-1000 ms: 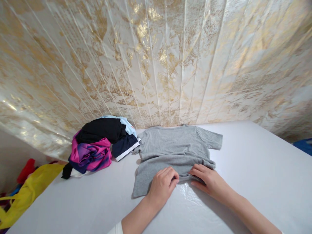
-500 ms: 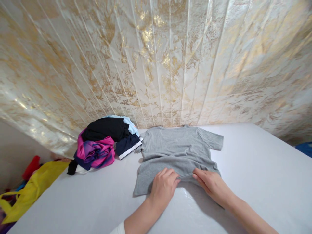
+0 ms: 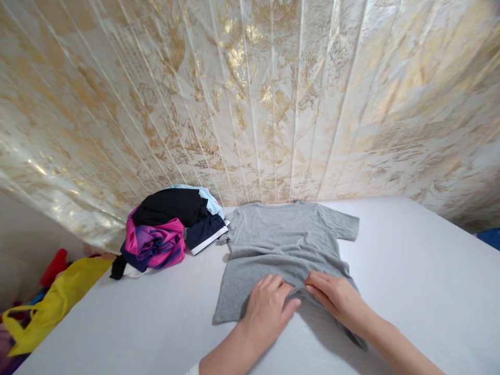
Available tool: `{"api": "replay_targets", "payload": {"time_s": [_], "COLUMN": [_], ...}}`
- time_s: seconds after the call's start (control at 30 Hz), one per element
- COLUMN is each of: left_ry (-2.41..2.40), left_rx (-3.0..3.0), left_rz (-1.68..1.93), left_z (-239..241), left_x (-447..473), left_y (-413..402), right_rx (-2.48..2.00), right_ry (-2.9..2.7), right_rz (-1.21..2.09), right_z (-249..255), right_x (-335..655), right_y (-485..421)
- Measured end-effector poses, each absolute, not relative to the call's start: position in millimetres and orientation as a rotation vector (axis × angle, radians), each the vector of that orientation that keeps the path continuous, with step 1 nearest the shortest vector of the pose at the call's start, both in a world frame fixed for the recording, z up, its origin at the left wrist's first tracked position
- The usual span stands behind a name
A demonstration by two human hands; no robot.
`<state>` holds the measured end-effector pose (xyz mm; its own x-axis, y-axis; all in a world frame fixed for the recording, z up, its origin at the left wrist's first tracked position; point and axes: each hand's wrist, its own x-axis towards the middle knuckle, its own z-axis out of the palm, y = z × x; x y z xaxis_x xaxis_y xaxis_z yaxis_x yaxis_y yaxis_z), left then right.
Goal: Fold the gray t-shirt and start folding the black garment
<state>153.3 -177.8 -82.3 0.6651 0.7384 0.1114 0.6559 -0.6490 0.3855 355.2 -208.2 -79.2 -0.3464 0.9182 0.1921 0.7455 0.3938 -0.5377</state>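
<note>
A grey T-shirt (image 3: pixel 281 229) lies spread on a white surface, its neckline toward the curtain and its body wrinkled across the middle. Pinched between the thumb and fingers of my right hand (image 3: pixel 338 297) is the shirt's near hem, lifted a little. My left hand (image 3: pixel 267 310) rests on the lower part of the shirt, just left of that pinch. Its fingers lie on the cloth and its thumb is spread away below the hem. At right, the hem's corner hangs partly behind my right wrist.
Left of the shirt is a heap of clothes: a black garment (image 3: pixel 167 205), a pink and purple one (image 3: pixel 158 245) and a navy one with a white band (image 3: pixel 205 232). A yellow cloth (image 3: pixel 66 289) lies beyond the left edge. A gold-patterned curtain (image 3: pixel 250 104) hangs behind.
My left thumb has come away from the hem and spread out. My right hand keeps its pinch, shifted slightly left. The shirt's near corners have slid a little toward me.
</note>
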Motion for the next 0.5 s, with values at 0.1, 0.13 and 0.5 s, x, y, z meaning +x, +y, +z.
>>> {"api": "replay_targets", "payload": {"time_s": [0.1,0.13,0.5], "left_ry": [1.192,1.232,1.415], "left_rx": [2.546,2.519,2.465], "left_rz": [0.367,0.348,0.228], "left_z": [-80.5,-78.3,-66.8], "left_x": [153.2,151.5,110.4], "left_y": [-180.2,-179.0,-173.7], "right_rx": [-1.526,-1.569,-1.706], "right_ry": [-2.106,-2.089,-2.211], "right_rz": [0.577,0.607,0.679], "right_z": [-80.1,-80.0,-65.9], "right_x": [353.4,352.7,368.9], "right_y": [-211.0,-211.9,-214.1]}}
